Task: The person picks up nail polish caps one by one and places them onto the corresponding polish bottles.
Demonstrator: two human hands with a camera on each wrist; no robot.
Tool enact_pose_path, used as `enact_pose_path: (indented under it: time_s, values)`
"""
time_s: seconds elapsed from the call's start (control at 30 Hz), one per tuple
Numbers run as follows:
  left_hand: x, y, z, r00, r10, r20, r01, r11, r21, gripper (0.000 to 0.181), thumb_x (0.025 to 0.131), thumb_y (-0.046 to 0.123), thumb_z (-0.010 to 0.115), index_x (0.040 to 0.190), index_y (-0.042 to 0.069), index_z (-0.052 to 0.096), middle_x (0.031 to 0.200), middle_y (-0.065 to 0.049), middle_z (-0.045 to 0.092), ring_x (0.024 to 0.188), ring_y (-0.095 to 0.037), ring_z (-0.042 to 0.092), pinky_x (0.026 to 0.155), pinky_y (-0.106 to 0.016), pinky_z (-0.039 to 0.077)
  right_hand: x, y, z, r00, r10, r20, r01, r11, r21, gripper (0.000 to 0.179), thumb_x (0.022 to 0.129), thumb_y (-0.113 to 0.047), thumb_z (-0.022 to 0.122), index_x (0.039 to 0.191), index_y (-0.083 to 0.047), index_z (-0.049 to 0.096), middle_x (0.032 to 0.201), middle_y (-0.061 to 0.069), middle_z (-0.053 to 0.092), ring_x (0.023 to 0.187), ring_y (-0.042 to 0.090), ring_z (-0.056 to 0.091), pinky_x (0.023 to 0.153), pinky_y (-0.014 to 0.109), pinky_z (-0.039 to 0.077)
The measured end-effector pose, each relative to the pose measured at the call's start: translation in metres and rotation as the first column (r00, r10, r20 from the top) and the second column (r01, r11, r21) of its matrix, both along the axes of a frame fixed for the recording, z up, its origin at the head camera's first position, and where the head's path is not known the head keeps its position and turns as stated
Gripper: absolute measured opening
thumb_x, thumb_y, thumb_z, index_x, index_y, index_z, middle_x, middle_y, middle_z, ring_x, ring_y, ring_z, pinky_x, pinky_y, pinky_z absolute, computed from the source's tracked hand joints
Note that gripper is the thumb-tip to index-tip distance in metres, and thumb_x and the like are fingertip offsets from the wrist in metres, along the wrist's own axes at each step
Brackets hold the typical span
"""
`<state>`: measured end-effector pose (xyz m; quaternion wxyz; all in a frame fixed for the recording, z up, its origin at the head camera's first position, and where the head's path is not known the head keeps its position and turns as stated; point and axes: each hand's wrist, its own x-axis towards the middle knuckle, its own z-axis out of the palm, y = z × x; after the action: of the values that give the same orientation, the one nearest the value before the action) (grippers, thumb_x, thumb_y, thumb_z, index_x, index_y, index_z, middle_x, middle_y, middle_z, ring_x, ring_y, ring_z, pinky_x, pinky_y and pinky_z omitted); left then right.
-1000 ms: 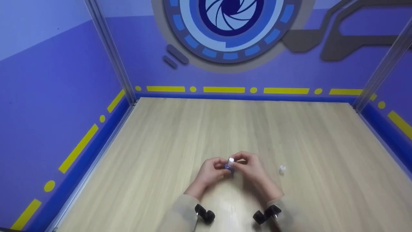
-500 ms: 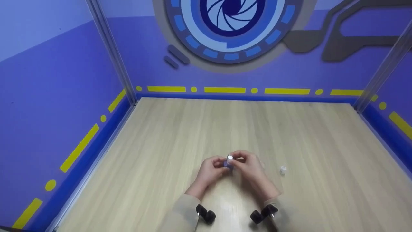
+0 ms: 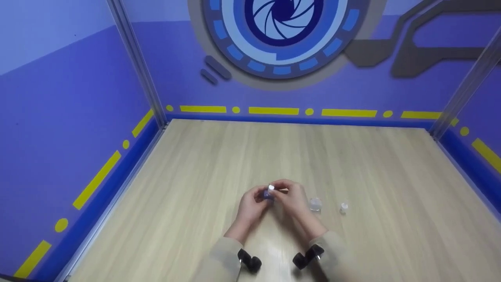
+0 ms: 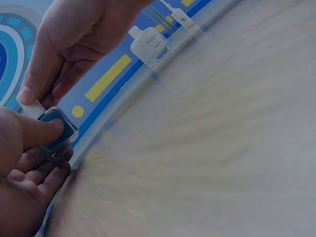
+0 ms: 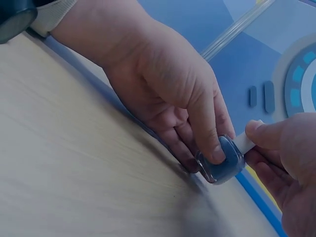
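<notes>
In the head view my left hand (image 3: 250, 206) and right hand (image 3: 293, 199) meet over the front middle of the table. The left hand grips a small blue nail polish bottle (image 5: 224, 160) between thumb and fingers, thumb flat on its side. My right hand pinches the bottle's white cap (image 5: 243, 143) between thumb and fingers. In both wrist views the cap sits at the bottle's neck, in line with it. To the right of the hands stands a clear nail polish bottle (image 4: 149, 47) with its neck uncovered. A separate white cap (image 4: 183, 19), with a thin stem, is beyond it.
The wooden table (image 3: 219, 156) is bounded by blue printed walls (image 3: 164, 70) at the back and sides. Metal posts (image 3: 137, 58) rise at the back corners. Black wrist cameras (image 3: 249, 260) are strapped over both sleeves.
Both hands have shifted left and slightly away from the body, still on the blue bottle and its cap. The clear bottle has come into sight from behind the right hand.
</notes>
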<state>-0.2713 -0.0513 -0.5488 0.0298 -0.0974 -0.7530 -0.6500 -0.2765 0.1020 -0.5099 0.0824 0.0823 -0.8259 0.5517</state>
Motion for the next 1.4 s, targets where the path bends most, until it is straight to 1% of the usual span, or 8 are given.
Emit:
enact_pose_path:
  time_s: [0.2,0.4,0.7,0.83,1.1,1.2,1.3,1.4]
  values:
    - [-0.001,-0.005,0.001,0.999,0.038,-0.005,-0.038,0.999,0.002,0.035,0.091,-0.006,0.070,0.125,-0.003,0.067,0.125,-0.021,0.072,0.120,-0.034,0.069,0.103,-0.035,0.057,-0.004,-0.008,-0.002,1.000,0.007,0.000,-0.007,0.999,0.031,0.011,0.088,0.002,0.076,0.099,-0.001,0.077,0.099,0.013,0.078,0.101,0.028,0.072,0.092,0.038,0.062]
    - [-0.003,-0.007,0.001,0.997,0.076,-0.008,-0.077,0.997,-0.013,0.033,0.088,-0.009,0.069,0.120,-0.004,0.069,0.119,-0.021,0.074,0.113,-0.032,0.072,0.099,-0.033,0.059,-0.006,-0.013,-0.003,0.999,0.010,0.031,-0.011,1.000,0.019,0.011,0.087,0.001,0.077,0.098,-0.001,0.077,0.099,0.013,0.078,0.099,0.028,0.072,0.091,0.037,0.062]
    - [-0.004,-0.007,0.000,0.997,0.082,0.002,-0.082,0.997,0.012,0.033,0.087,-0.013,0.068,0.120,-0.007,0.068,0.118,-0.024,0.073,0.114,-0.035,0.072,0.101,-0.037,0.059,-0.006,-0.015,-0.006,0.999,-0.002,0.054,0.001,1.000,0.014,0.011,0.088,-0.001,0.076,0.099,-0.003,0.078,0.099,0.013,0.078,0.099,0.028,0.072,0.092,0.041,0.061]
    - [-0.001,-0.007,0.004,0.996,0.086,0.002,-0.087,0.996,0.021,0.035,0.086,-0.016,0.067,0.120,-0.010,0.066,0.118,-0.028,0.072,0.115,-0.040,0.070,0.103,-0.043,0.058,-0.006,-0.016,-0.006,0.998,-0.002,0.069,0.002,1.000,-0.001,0.014,0.087,-0.001,0.077,0.101,-0.001,0.077,0.101,0.014,0.078,0.100,0.027,0.072,0.093,0.040,0.061]
    - [-0.003,-0.011,-0.001,0.997,0.078,0.010,-0.078,0.997,0.001,0.034,0.088,-0.013,0.068,0.121,-0.006,0.067,0.121,-0.025,0.073,0.118,-0.036,0.070,0.101,-0.035,0.058,-0.005,-0.014,-0.006,0.996,0.001,0.094,0.001,1.000,-0.018,0.022,0.085,-0.003,0.080,0.107,-0.003,0.077,0.104,0.013,0.078,0.102,0.028,0.072,0.094,0.039,0.061]
    - [-0.003,-0.011,-0.001,0.997,0.080,0.003,-0.080,0.997,-0.002,0.035,0.087,-0.014,0.067,0.121,-0.007,0.067,0.122,-0.026,0.072,0.119,-0.038,0.069,0.103,-0.036,0.058,-0.004,-0.012,-0.005,0.997,0.005,0.071,-0.005,1.000,-0.009,0.026,0.085,-0.004,0.080,0.110,-0.001,0.076,0.107,0.016,0.078,0.104,0.030,0.073,0.094,0.040,0.061]
    - [-0.002,-0.009,0.002,0.997,0.080,0.018,-0.080,0.997,0.008,0.039,0.085,-0.016,0.066,0.124,-0.010,0.064,0.126,-0.029,0.069,0.122,-0.041,0.067,0.105,-0.040,0.056,-0.002,-0.009,-0.001,1.000,0.006,0.028,-0.006,1.000,-0.010,0.028,0.086,-0.004,0.080,0.113,0.002,0.075,0.111,0.018,0.077,0.106,0.033,0.072,0.096,0.044,0.061]
    - [-0.001,-0.008,0.006,0.994,0.093,0.053,-0.092,0.996,-0.022,0.046,0.085,-0.017,0.063,0.131,-0.009,0.061,0.133,-0.030,0.065,0.128,-0.042,0.063,0.110,-0.043,0.053,0.002,-0.005,0.006,1.000,0.005,-0.018,-0.005,1.000,0.002,0.031,0.087,-0.003,0.078,0.118,0.002,0.073,0.116,0.018,0.076,0.110,0.034,0.071,0.098,0.046,0.060]
